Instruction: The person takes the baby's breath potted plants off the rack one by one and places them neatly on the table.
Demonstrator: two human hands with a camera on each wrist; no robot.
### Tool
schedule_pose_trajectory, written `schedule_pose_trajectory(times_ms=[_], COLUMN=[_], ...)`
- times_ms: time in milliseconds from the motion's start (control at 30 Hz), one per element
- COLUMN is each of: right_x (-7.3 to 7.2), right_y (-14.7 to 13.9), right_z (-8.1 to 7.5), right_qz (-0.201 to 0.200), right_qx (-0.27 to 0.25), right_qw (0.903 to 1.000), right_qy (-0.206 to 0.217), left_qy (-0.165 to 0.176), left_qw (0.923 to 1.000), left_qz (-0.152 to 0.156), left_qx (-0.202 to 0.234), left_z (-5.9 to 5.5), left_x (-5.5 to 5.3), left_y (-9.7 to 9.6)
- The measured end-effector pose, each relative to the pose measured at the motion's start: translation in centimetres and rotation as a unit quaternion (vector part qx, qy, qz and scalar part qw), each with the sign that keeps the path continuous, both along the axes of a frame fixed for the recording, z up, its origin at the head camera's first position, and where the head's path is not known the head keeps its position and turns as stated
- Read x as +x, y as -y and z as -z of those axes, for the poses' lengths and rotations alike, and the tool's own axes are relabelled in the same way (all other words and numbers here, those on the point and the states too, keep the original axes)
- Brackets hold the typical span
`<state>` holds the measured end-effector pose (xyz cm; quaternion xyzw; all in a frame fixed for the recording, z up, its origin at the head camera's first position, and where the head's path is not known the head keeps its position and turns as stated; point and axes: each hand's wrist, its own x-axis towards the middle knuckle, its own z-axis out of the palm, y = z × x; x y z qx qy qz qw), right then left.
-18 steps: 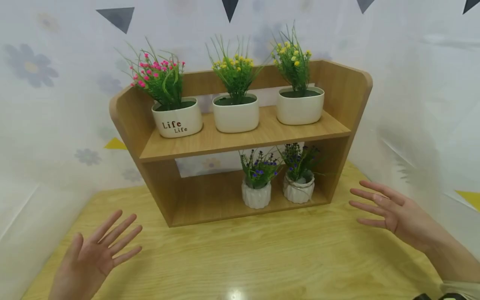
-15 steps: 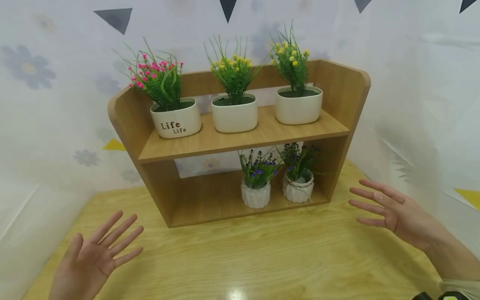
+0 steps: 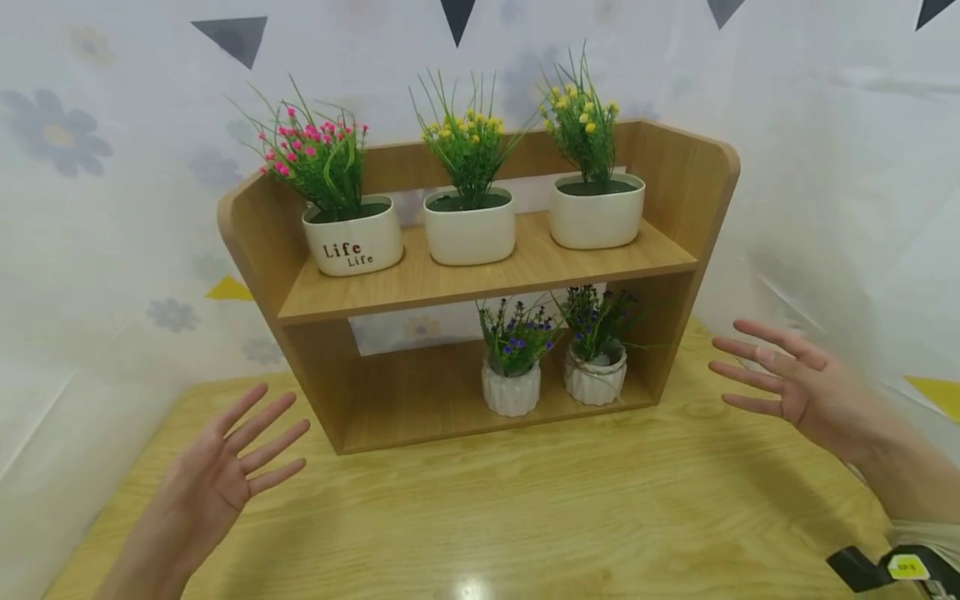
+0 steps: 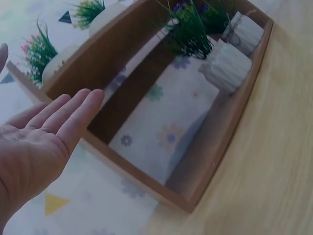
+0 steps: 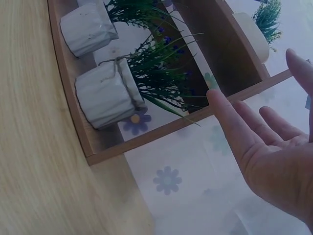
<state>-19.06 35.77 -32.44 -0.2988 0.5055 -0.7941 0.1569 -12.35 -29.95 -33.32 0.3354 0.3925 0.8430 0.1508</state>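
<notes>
My left hand [image 3: 213,479] hovers over the table at the left, palm up with fingers spread, holding nothing. On the other side my right hand [image 3: 813,387] hangs in the air beside the shelf's right end, fingers straight and apart. Between them stands a two-tier wooden shelf [image 3: 487,287]. Its upper tier bears a white "Life" planter with pink flowers [image 3: 352,242] and two plain white planters with yellow flowers, one in the middle [image 3: 471,233] and one at right [image 3: 598,215]. Below, a ribbed white pot [image 3: 512,390] and a twine-tied white pot [image 3: 596,379] hold purple-flowered plants.
The light wood table [image 3: 480,508] extends in front of the shelf. A pale flower-print cloth [image 3: 135,233] hangs behind and at both sides. A black strap device with a yellow label [image 3: 907,567] sits at my right wrist.
Both hands have risen in the head view, the left also shifting right and the right moving slightly outward. The shelf and its plants stay as they were.
</notes>
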Motion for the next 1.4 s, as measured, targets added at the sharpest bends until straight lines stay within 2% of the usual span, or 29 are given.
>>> schedule_pose_trajectory(times_ms=[67, 167, 267, 433, 667, 800, 967, 1133, 1267, 1400], right_x=[-0.4, -1.2, -1.9, -2.9, -4.5, -5.2, -6.2, -7.1, -7.5, -7.8], right_y=[-0.1, -0.3, -0.5, -0.6, -0.1, 0.2, 0.8, 1.5, 2.1, 2.6], right_z=[-0.8, -1.9, -2.9, -4.7, -7.6, -9.0, -10.6, -11.7, -12.2, -12.3], right_qz=[0.018, 0.033, 0.049, 0.100, 0.158, 0.187, 0.228, 0.253, 0.260, 0.277], right_qx=[0.009, 0.014, 0.012, 0.009, 0.003, 0.001, 0.015, 0.042, 0.056, 0.069], right_qw=[0.9998, 0.9993, 0.9987, 0.9949, 0.9871, 0.9815, 0.9722, 0.9652, 0.9624, 0.9570], right_qy=[-0.003, -0.008, -0.009, -0.001, 0.027, 0.041, 0.052, 0.052, 0.054, 0.053], left_qy=[0.001, -0.026, -0.036, -0.012, -0.006, -0.002, 0.040, 0.072, 0.089, 0.093], left_qw=[0.9995, 0.9984, 0.9970, 0.9935, 0.9796, 0.9756, 0.9725, 0.9687, 0.9654, 0.9591], left_qz=[-0.027, -0.043, -0.060, -0.104, -0.175, -0.184, -0.204, -0.219, -0.229, -0.247], left_qx=[-0.015, -0.026, -0.031, -0.045, -0.099, -0.120, -0.105, -0.092, -0.086, -0.103], left_z=[-0.8, -2.0, -3.1, -5.3, -8.6, -10.4, -12.3, -13.6, -14.1, -14.4], left_x=[-0.3, -0.9, -1.5, -2.4, -3.8, -4.6, -5.9, -7.1, -7.6, -7.9], left_y=[-0.5, -1.3, -2.2, -3.7, -5.4, -6.1, -7.0, -7.3, -7.4, -7.6])
